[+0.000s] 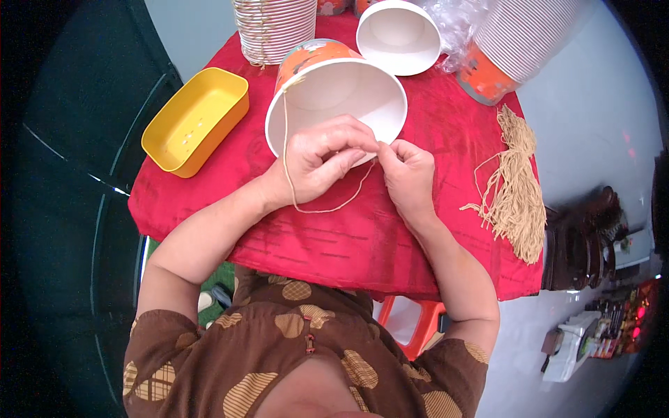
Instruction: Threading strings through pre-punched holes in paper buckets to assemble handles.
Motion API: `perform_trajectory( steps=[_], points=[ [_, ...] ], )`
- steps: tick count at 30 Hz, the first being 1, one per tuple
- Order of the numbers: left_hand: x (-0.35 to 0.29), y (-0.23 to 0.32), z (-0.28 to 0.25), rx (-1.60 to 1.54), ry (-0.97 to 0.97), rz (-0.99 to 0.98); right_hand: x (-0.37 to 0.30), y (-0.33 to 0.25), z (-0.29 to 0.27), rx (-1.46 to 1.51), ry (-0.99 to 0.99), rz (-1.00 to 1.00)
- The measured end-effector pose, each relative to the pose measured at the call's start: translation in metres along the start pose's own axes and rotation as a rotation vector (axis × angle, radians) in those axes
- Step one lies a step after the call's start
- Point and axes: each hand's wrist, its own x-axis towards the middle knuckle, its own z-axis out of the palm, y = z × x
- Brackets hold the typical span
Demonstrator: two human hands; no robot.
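The orange paper tub [317, 104] lies tipped on its side in the middle of the counter [334, 261], its white mouth facing the near edge, and the two hands meet at the near right of its rim. The right hand [410, 171] is closed in a thumb-and-finger pinch, apparently on the end of the pale cord [317, 212]; the left hand [324, 153] curls thumb and forefinger just beside it, though whether those tips grip anything is too small to tell. The cord is fixed at the rim's left side, crosses the left wrist and loops below the hands back to the rim. To do this well, I would steady the rim with the left fingers, keep the pinch close to the cord's end, and free the loop from the wrist before drawing it through or tightening. Bare red cloth lies between hands and near edge, giving the elbows room. On the left, the yellow tray [226, 129] limits a wide sweep; on the right, the cord bundle [519, 195] reaches the counter's edge and could easily be brushed off. Far stacks of tubs [277, 31] bound movement there.
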Motion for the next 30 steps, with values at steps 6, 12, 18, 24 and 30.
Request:
perform_trajectory(
  steps=[6,12,18,24,30],
  points=[
    [-0.005,-0.023,0.005,0.319,0.121,-0.09,-0.002,0.001,0.003,0.0,-0.086,0.039],
    [-0.008,-0.029,0.008,0.307,0.029,-0.398,-0.003,0.003,0.004,-0.09,-0.146,0.013],
    [-0.009,-0.036,0.01,0.25,0.008,-0.386,0.0,0.01,0.002,-0.097,-0.198,0.006],
    [-0.009,-0.039,0.011,0.24,-0.013,-0.401,0.0,0.013,0.004,-0.076,-0.193,-0.068],
    [-0.005,-0.036,0.01,0.293,-0.071,-0.405,0.0,0.015,0.002,-0.111,-0.194,-0.081]
  ],
)
